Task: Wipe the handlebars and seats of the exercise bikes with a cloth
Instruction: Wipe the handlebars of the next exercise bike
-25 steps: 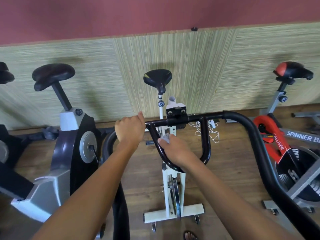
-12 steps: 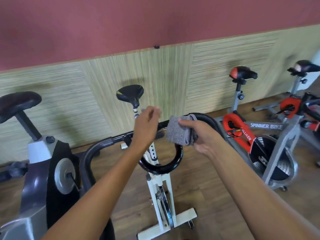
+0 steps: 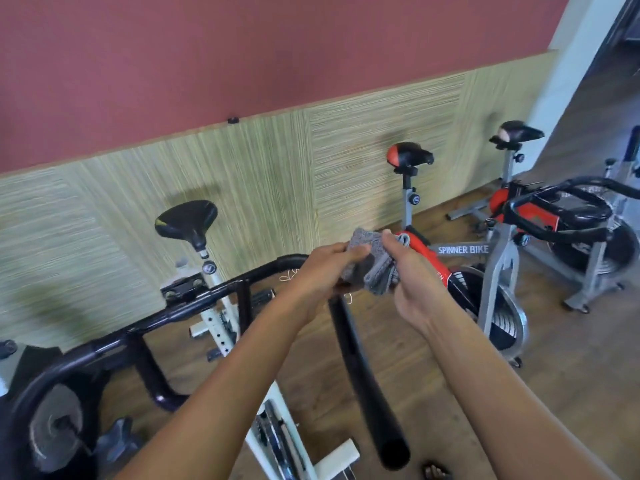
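Observation:
A grey cloth (image 3: 375, 268) is bunched between both hands, held in the air above the right arm of the black handlebar (image 3: 360, 362) of the white bike. My left hand (image 3: 325, 275) pinches its left edge and my right hand (image 3: 412, 282) grips its right side. Neither hand touches the bar. The white bike's black seat (image 3: 187, 220) stands behind, at the left. A red spinner bike (image 3: 464, 251) with a red and black seat (image 3: 408, 155) is just right of my hands.
Another red bike with black handlebars (image 3: 561, 209) and a dark seat (image 3: 516, 133) stands at the far right. A grey and black bike (image 3: 52, 434) fills the lower left corner. The wall panel runs behind all bikes. Wooden floor (image 3: 571, 358) shows at the right.
My left hand let go of the handlebar and my right hand lifted the cloth off it; both hands now hold the cloth together. The view has swung right and tilted.

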### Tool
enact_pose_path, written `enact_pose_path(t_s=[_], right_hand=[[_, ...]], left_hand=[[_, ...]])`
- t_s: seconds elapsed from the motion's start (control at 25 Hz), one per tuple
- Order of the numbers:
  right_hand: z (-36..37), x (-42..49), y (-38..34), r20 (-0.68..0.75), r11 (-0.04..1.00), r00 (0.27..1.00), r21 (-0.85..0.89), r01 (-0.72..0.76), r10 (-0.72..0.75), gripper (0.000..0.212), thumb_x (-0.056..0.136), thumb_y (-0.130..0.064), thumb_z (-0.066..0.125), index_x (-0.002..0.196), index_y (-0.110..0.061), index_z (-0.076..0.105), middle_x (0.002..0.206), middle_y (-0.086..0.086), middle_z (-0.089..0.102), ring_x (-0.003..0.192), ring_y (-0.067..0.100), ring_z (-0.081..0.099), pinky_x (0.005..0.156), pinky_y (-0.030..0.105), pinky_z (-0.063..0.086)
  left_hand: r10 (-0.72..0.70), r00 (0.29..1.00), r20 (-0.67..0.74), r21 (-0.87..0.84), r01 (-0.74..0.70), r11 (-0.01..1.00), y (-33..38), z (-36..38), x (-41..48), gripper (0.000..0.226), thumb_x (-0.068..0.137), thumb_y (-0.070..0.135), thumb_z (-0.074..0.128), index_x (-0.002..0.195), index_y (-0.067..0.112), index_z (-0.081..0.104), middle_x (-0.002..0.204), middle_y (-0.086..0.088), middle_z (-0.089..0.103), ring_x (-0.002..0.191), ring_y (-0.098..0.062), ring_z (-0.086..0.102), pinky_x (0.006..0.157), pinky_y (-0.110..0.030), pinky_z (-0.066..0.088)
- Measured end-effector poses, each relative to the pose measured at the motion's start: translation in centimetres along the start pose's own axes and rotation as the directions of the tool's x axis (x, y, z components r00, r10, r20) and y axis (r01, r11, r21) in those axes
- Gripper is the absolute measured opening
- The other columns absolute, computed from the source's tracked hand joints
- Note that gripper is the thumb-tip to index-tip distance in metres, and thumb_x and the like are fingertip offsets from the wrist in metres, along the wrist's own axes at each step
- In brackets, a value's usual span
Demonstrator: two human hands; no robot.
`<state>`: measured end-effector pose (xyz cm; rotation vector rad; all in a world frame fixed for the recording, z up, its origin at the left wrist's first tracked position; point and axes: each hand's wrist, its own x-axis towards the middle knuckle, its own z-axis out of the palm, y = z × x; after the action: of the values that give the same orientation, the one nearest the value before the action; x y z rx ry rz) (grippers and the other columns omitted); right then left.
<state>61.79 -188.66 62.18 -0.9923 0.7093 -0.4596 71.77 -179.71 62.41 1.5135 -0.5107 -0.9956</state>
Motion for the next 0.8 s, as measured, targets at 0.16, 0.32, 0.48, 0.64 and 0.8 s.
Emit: enact_pose_path(t_s=[0.16,0.32,0.48,0.64,0.8], right_hand=[[-5.6,4.7,-2.9,0.095,0.999,0.995,0.024,-0.028,0.025,0.03,0.101,-0.033,0.054,0.113,-0.008,0.067,0.094,0.003,0.076,0.085,0.013,0.074,0.076,0.029,0.06],[-12.9,10.1,-7.1,0.273,0.966,0.959,0.217,-0.143,0.08,0.044,0.093,-0.037,0.059,0.108,0.002,0.072,0.113,0.02,0.071,0.113,0.036,0.066,0.107,0.051,0.046],[-17.6,15.8,-9.5,0.556,0.808,0.829,0.461,-0.366,0.058,0.101,0.079,-0.073,0.059,0.146,0.002,0.045,0.151,0.021,0.043,0.144,0.036,0.037,0.122,0.051,0.024],[-18.3,21.6,-10.4,0.564,0.77,0.817,0.467,-0.436,0.12,0.094,0.082,-0.08,0.044,0.145,-0.011,0.05,0.148,0.012,0.052,0.139,0.033,0.046,0.113,0.056,0.036],[-16.1,26.8,-9.1,0.483,0.737,0.818,0.42,-0.53,0.313,0.069,0.091,-0.068,0.049,0.137,-0.018,0.061,0.137,0.016,0.061,0.131,0.034,0.054,0.111,0.05,0.041]], left_hand=[[-0.028,0.999,-0.022,-0.085,0.026,0.996,0.0,4.7,5.1,0.021,0.093,0.007,0.064,0.111,-0.001,0.068,0.097,-0.014,0.07,0.083,-0.023,0.067,0.072,-0.031,0.062],[-0.017,1.0,0.005,-0.206,0.018,0.978,1.7,10.3,11.1,0.031,0.082,0.011,0.067,0.112,0.003,0.066,0.099,-0.013,0.072,0.081,-0.021,0.07,0.069,-0.035,0.061],[0.012,1.0,-0.015,-0.321,-0.016,0.947,3.7,15.1,16.0,0.045,0.077,0.015,0.068,0.12,0.001,0.063,0.102,-0.013,0.071,0.082,-0.021,0.069,0.07,-0.035,0.061],[-0.017,0.975,-0.22,-0.211,-0.03,0.977,4.0,17.2,20.2,0.034,0.087,0.012,0.071,0.118,0.002,0.065,0.101,-0.014,0.073,0.076,-0.018,0.072,0.067,-0.03,0.06],[0.318,0.726,-0.609,0.512,0.054,0.857,2.2,16.1,24.6,0.032,0.085,0.021,0.074,0.111,0.019,0.056,0.103,0.0,0.06,0.088,-0.014,0.058,0.081,-0.034,0.051]])
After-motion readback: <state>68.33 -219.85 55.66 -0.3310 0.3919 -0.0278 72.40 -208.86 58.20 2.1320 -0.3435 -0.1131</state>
